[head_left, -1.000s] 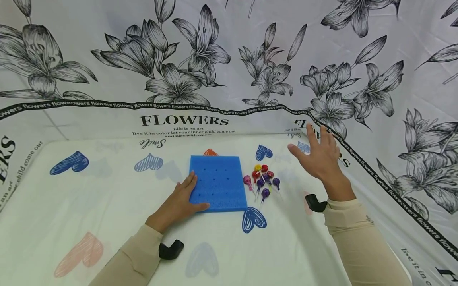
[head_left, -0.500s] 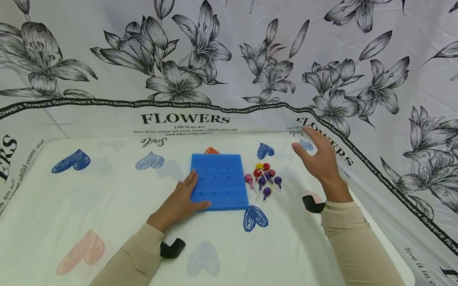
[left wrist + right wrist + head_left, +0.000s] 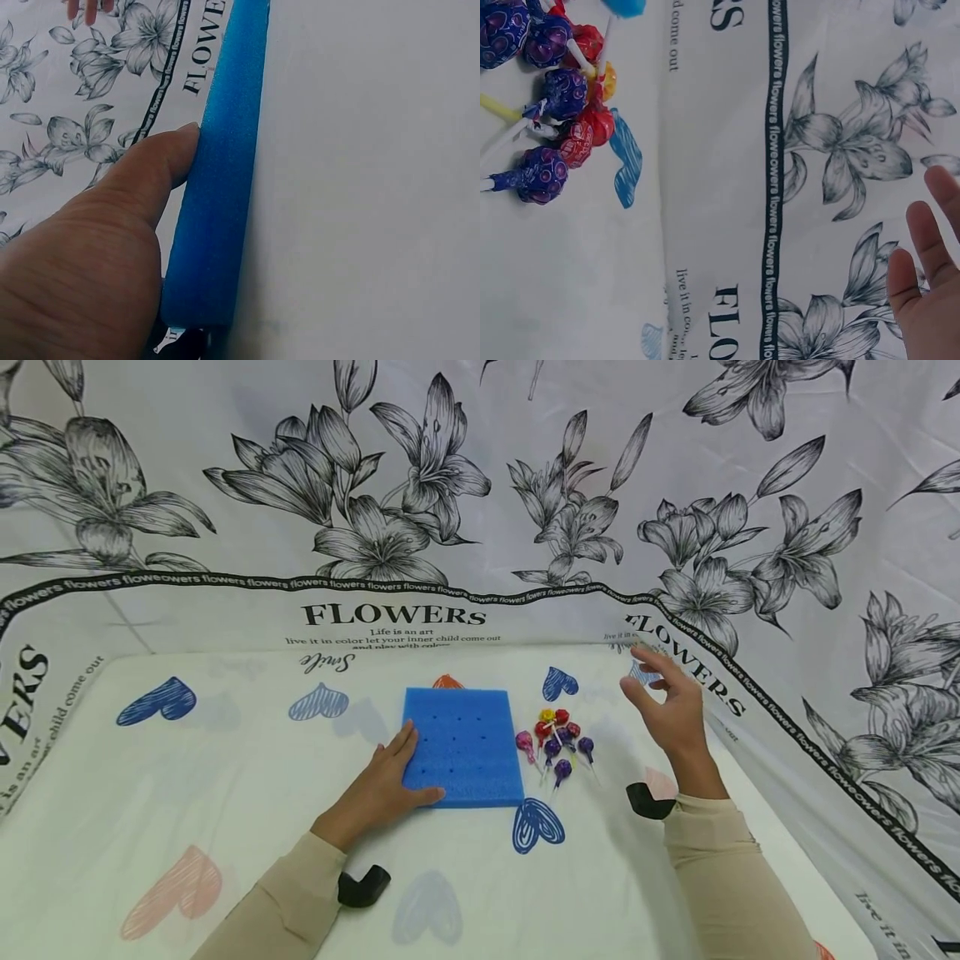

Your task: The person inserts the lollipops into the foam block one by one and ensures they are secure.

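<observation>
A square blue foam block (image 3: 465,752) with rows of small holes in its top lies flat on the table. My left hand (image 3: 378,793) rests on its left side, thumb along the near edge; the left wrist view shows the thumb (image 3: 161,157) against the block's side (image 3: 217,195). Just right of the block is a loose pile of lollipops (image 3: 562,768) in purple, red, pink and yellow wrappers, their white sticks pointing various ways. Up and to the right of this pile, my right hand (image 3: 675,710) hovers with relaxed fingers and holds nothing. Purple lollipops (image 3: 544,174) also appear in the right wrist view.
A white cloth (image 3: 247,793) printed with hearts covers the table. Behind it and along the right side hangs a floral curtain (image 3: 420,552) with black lettering. Each forearm carries a black wrist mount (image 3: 363,887).
My right hand has dropped slightly and drawn a little nearer, its fingers less spread than before. The left hand stays on the foam block, and the lollipops lie as they did.
</observation>
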